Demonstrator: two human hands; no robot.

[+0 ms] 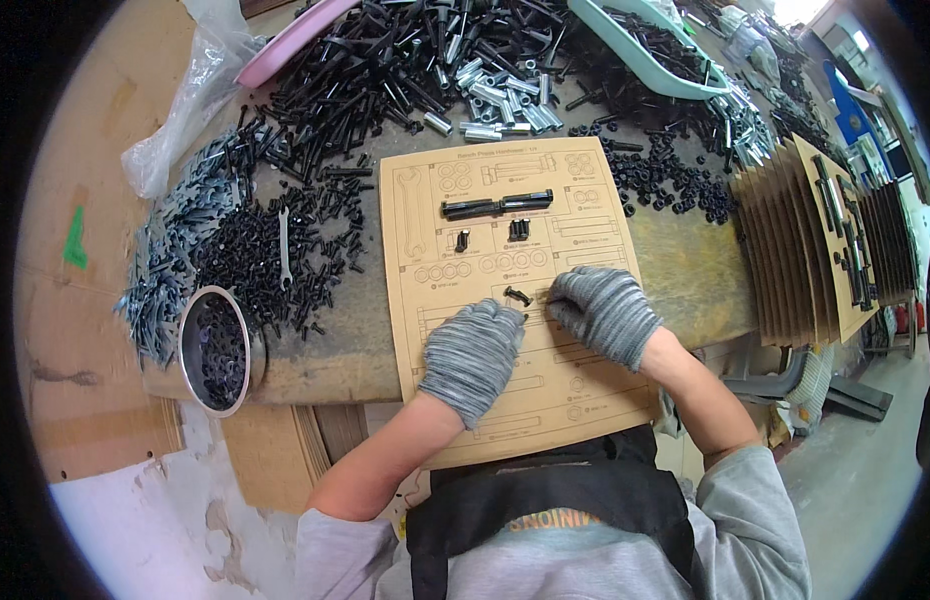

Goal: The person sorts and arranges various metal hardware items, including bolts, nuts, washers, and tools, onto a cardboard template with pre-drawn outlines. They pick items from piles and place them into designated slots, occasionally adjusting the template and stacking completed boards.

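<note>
A brown cardboard sheet [465, 400] printed with hardware outlines lies before me, its near end past the table edge. My left hand [473, 362], in a grey knit glove, rests on it with curled fingers; a small dark bit shows at its fingertips. Opposite it, my right hand [607, 316], gloved alike, is closed at the fingertips, what it grips being hidden. Short black bolts [519, 297] lie on the sheet between the hands. Farther up are long black bolts [497, 204] side by side, and two small groups of short black bolts [520, 230].
Left are a wrench [284, 246], loose black screws [247, 250] and a metal bowl [249, 352] of dark parts. Silver sleeves [510, 100], a pink tray [285, 45] and a mint tray [675, 80] are at the back. Black nuts [675, 180] and upright cardboard sheets [785, 250] are right.
</note>
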